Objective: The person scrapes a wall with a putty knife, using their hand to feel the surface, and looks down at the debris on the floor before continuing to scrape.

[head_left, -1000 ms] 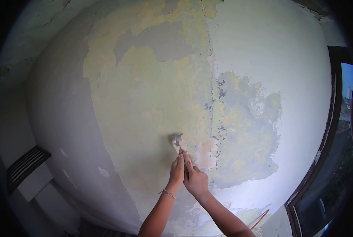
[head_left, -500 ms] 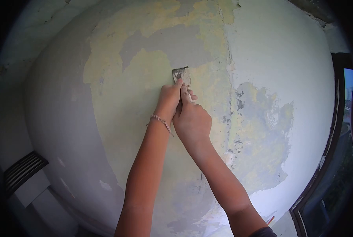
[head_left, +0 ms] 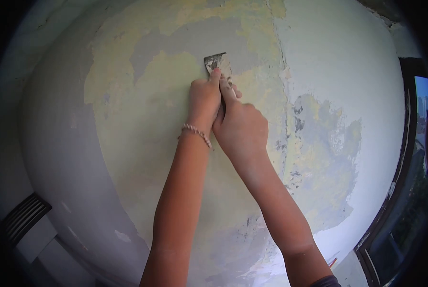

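Observation:
A putty knife (head_left: 219, 61) with a dirty, plaster-smeared blade lies against the wall (head_left: 171, 115), its edge pointing up at a grey patch (head_left: 195, 40). My right hand (head_left: 245, 117) is wrapped round its handle, one finger stretched along it. Beside it, my left hand (head_left: 205, 98) also grips the tool, thumb pressed on the base of the blade. Most of the handle is hidden by my fingers. A braided bracelet (head_left: 197, 132) circles my left wrist. Around the knife the wall shows yellowish-green areas where the surface layer is gone.
A vertical crack (head_left: 283, 62) runs down the wall right of my hands, with a rough bared patch (head_left: 324, 158) beyond it. A dark-framed window (head_left: 408, 143) stands at the right edge. At lower left is a dark slatted object (head_left: 26, 215).
Both hands and the putty knife have moved up the wall, and the blade now reaches into the grey patch. The view has shifted slightly.

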A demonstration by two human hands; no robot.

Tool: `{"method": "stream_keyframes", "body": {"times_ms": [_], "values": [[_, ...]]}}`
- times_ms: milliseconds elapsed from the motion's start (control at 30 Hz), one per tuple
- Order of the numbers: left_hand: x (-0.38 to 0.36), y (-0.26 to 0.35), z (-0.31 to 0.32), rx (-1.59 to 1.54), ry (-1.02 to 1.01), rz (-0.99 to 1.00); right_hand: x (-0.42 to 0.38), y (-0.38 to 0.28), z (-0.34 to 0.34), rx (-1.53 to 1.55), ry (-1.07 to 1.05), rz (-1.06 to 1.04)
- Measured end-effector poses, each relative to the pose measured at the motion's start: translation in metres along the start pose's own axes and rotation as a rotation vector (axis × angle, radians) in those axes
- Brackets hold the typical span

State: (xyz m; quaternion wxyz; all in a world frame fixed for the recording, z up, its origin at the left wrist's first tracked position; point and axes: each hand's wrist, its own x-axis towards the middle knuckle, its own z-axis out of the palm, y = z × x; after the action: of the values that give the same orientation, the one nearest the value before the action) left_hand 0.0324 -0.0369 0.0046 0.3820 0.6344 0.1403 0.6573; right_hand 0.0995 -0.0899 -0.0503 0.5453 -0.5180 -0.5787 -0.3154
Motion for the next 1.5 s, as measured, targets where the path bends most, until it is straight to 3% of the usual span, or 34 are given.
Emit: {"method": "stream_keyframes", "body": {"times_ms": [200,367,433,567,767,967,1067,1167,1267,1367,1467,1500], "values": [[-0.065,-0.036,-0.012,0.008,0.052,-0.135,-0.072,0.004,0.004,0.025,-0.124,0.056],[-0.008,-0.012,-0.008,-0.038,0.037,-0.023,-0.012,-0.002,-0.002,0.065,-0.047,0.014],[-0.011,0.005,-0.004,-0.015,0.054,-0.078,-0.005,-0.006,-0.007,0.078,-0.045,0.022],[-0.047,-0.012,-0.010,0.113,0.011,-0.152,-0.045,-0.011,-0.026,0.055,-0.168,0.089],[-0.030,-0.012,-0.004,0.013,0.058,-0.157,-0.031,-0.003,-0.012,0.068,-0.150,0.056],[-0.042,-0.022,0.000,-0.010,0.083,-0.118,-0.038,0.000,-0.029,0.076,-0.282,0.107],[-0.019,-0.027,-0.004,-0.017,0.071,-0.118,-0.027,0.009,-0.006,0.117,-0.090,0.027],[-0.031,-0.007,-0.007,0.034,0.014,-0.159,-0.029,-0.010,-0.018,0.088,-0.245,0.126],[-0.041,-0.008,-0.003,0.011,0.035,-0.122,-0.035,-0.007,-0.024,0.141,-0.188,0.106],[-0.033,-0.017,-0.004,0.018,0.051,-0.122,-0.031,-0.006,-0.023,0.076,-0.275,0.129],[-0.022,-0.011,-0.008,-0.011,0.053,-0.181,-0.030,-0.007,0.003,0.081,-0.027,0.062],[-0.027,-0.011,-0.009,-0.001,0.039,-0.164,-0.033,-0.008,-0.001,0.088,-0.100,0.092]]}}
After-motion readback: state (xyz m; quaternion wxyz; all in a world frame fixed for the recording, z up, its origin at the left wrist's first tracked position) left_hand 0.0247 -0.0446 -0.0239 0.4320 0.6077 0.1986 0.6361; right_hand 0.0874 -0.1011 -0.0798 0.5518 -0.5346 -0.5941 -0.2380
